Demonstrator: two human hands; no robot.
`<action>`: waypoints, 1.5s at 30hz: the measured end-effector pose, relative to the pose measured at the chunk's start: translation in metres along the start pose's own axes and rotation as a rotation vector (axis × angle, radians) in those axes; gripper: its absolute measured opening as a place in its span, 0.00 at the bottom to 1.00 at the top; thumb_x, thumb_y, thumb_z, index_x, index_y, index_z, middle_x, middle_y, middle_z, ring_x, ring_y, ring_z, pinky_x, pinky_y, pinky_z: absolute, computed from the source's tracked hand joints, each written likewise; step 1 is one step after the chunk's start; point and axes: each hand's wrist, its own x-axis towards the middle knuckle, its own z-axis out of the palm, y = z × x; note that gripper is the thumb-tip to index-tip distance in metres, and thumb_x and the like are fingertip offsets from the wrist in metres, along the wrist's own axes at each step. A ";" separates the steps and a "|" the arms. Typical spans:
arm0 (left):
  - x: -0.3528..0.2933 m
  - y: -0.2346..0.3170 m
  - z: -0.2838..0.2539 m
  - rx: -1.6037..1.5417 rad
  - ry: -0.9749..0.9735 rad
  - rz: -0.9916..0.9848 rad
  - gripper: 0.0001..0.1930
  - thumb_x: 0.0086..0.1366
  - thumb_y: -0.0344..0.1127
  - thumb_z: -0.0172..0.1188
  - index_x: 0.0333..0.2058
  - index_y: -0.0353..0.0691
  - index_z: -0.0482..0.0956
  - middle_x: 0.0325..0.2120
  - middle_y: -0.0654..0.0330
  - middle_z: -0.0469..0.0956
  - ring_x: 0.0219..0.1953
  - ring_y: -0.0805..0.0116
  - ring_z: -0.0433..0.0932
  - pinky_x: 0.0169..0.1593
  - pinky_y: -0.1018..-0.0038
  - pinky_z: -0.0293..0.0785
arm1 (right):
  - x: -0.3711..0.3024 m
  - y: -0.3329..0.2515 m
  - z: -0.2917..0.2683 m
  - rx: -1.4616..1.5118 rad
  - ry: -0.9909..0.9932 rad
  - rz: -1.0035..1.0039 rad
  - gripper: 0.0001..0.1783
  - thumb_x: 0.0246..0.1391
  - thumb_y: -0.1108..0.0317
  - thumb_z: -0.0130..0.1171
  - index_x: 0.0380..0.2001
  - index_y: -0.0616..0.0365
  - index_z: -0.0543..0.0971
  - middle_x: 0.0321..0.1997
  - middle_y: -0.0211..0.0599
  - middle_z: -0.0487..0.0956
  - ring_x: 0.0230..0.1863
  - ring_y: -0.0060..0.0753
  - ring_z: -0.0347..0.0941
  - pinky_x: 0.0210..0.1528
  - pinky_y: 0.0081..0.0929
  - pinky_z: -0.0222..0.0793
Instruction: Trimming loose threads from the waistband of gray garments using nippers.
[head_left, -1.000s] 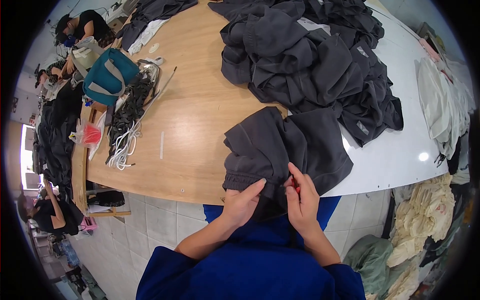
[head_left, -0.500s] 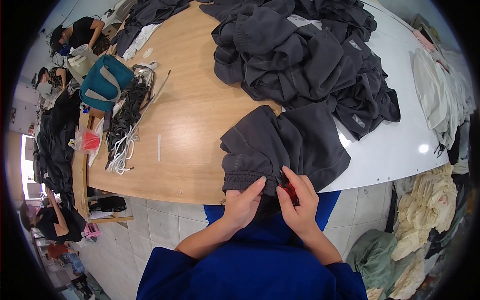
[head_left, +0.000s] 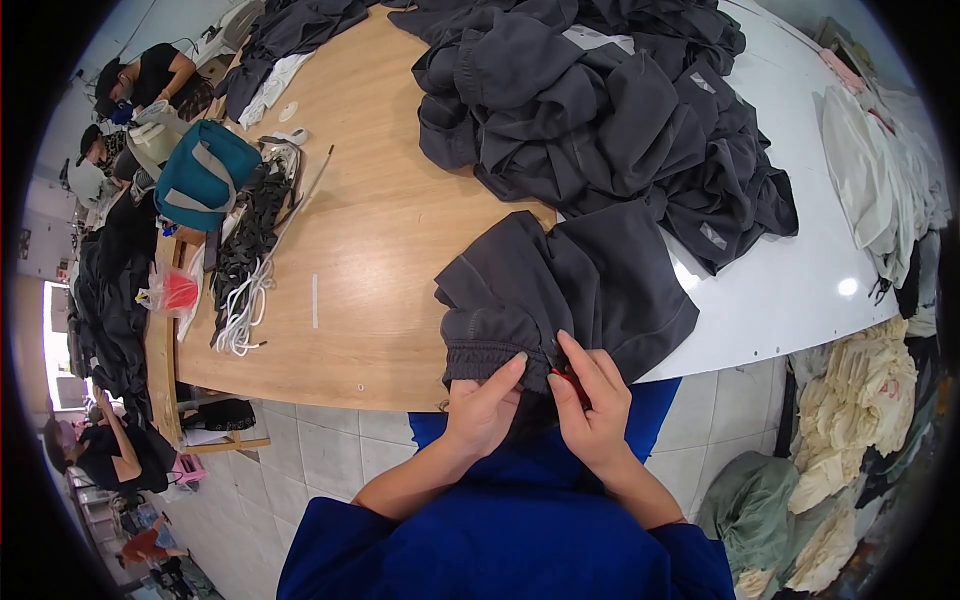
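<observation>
A dark grey garment (head_left: 610, 290) with a gathered elastic waistband (head_left: 490, 356) lies at the table's front edge, its waistband turned towards me. My left hand (head_left: 478, 415) pinches the band, thumb on top and fingers underneath. Close beside it, my right hand (head_left: 596, 412) is closed around small red-handled thread snips (head_left: 566, 378) at the band's right end. Most of the snips is hidden by my fingers, and their tips are hard to make out against the dark cloth.
Behind the garment rises a heap of similar dark grey clothes (head_left: 600, 130). A teal bag (head_left: 205, 172), dark straps and a white cord (head_left: 240, 315) lie at the table's left. Piles of cream cloth (head_left: 850, 410) stand at the right. Several people work at far left.
My right fingers have closed further over the red snips, so less of them shows. Both hands and the garment stay in nearly the same place.
</observation>
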 end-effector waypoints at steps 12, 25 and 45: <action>0.002 0.001 -0.004 0.014 0.012 -0.029 0.16 0.64 0.22 0.49 0.50 0.39 0.67 0.46 0.59 0.73 0.48 0.68 0.73 0.53 0.71 0.69 | 0.001 0.006 0.004 -0.086 0.064 -0.079 0.19 0.44 0.79 0.61 0.44 0.60 0.79 0.25 0.37 0.74 0.20 0.27 0.69 0.23 0.18 0.63; 0.004 0.006 0.003 -0.022 0.082 -0.070 0.15 0.65 0.26 0.49 0.51 0.39 0.67 0.46 0.58 0.73 0.48 0.68 0.73 0.53 0.70 0.69 | 0.002 0.001 0.014 0.069 0.063 0.059 0.22 0.44 0.75 0.64 0.46 0.64 0.74 0.33 0.38 0.76 0.32 0.24 0.73 0.36 0.17 0.68; -0.006 0.067 -0.062 0.451 -0.824 -0.757 0.17 0.67 0.36 0.50 0.49 0.31 0.70 0.42 0.54 0.76 0.48 0.64 0.75 0.52 0.72 0.70 | 0.004 0.042 -0.039 -0.021 -0.067 0.048 0.15 0.37 0.83 0.57 0.33 0.62 0.80 0.19 0.34 0.71 0.21 0.27 0.67 0.23 0.18 0.59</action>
